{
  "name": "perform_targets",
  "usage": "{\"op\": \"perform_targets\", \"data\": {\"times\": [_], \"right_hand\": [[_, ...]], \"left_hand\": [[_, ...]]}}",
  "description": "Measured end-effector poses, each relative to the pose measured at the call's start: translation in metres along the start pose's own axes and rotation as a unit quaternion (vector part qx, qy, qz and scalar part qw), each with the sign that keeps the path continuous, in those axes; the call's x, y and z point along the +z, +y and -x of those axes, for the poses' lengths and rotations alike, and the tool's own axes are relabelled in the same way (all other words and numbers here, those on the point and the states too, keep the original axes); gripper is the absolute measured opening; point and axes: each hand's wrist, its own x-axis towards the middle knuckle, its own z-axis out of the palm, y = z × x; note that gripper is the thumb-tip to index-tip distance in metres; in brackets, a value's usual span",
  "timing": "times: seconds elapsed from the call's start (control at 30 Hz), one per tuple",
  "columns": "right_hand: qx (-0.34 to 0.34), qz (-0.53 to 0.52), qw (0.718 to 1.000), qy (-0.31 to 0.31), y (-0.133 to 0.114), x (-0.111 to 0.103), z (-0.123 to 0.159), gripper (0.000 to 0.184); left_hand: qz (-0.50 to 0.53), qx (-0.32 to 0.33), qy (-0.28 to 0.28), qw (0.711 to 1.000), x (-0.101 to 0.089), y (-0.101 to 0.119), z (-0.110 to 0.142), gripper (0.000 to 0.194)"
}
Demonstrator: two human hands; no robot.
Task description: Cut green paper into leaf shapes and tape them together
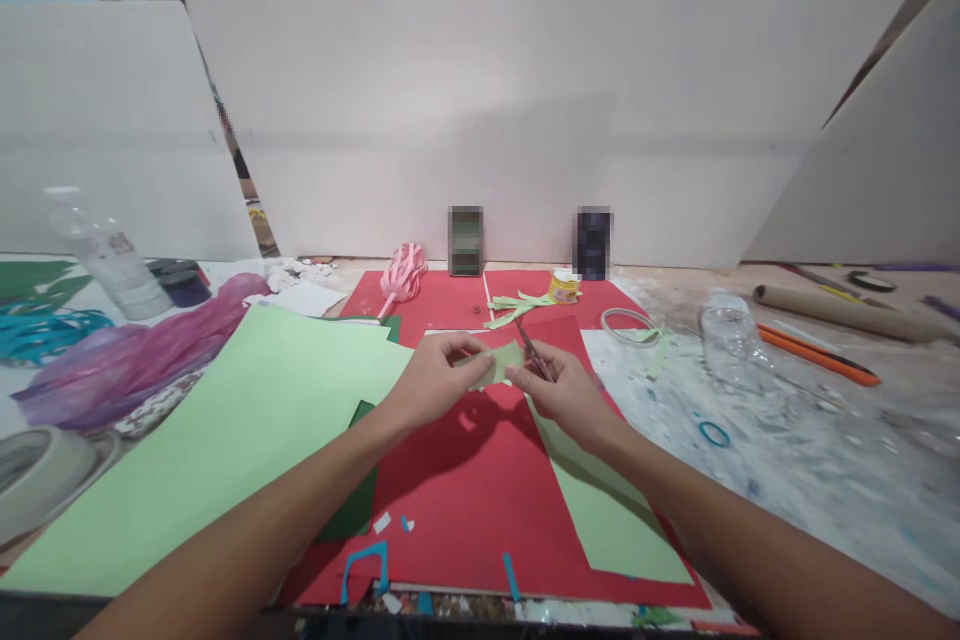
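Observation:
Between my two hands is a small piece of light green paper (pixel 507 363), held above a red sheet (pixel 465 480). My left hand (pixel 442 372) pinches its left edge between thumb and fingers. On the other side, my right hand (pixel 562 390) grips the paper's right edge with the thumb and also has a pair of scissors (pixel 534 352) tucked in the fingers, blades pointing up and away. Just beyond the hands lie several cut light green strips (pixel 517 305). A longer light green piece (pixel 600 490) rests under my right forearm.
A large light green sheet (pixel 247 420) covers the left side, near a tape roll (pixel 45 470), purple plastic (pixel 172 340) and a water bottle (pixel 112 250). Behind are a pink ribbon bundle (pixel 405 272) and a yellow tub (pixel 564 287). An orange cutter (pixel 817 355) and cardboard tube (pixel 847 312) lie right.

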Motion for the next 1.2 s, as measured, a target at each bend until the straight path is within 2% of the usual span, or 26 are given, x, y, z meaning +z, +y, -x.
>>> {"op": "perform_targets", "data": {"times": [0.17, 0.3, 0.4, 0.77, 1.2], "right_hand": [[-0.001, -0.011, 1.000, -0.023, 0.001, 0.002, 0.001, 0.034], [0.029, -0.051, 0.998, -0.026, 0.004, 0.000, 0.002, 0.044], [0.047, -0.088, 0.994, -0.046, 0.004, -0.001, 0.003, 0.046], [0.063, -0.081, 0.992, -0.071, 0.001, 0.000, 0.004, 0.047], [0.036, -0.083, 0.994, -0.058, 0.003, 0.000, 0.004, 0.047]], "left_hand": [[0.087, -0.032, 0.040, 0.995, 0.001, -0.003, -0.003, 0.028], [0.072, -0.027, 0.112, 0.991, -0.001, -0.005, -0.005, 0.033], [0.079, -0.024, 0.137, 0.987, -0.003, -0.006, -0.006, 0.034], [0.060, -0.027, 0.094, 0.993, 0.000, -0.002, -0.002, 0.034], [0.063, -0.049, 0.087, 0.993, 0.002, 0.005, -0.001, 0.032]]}}
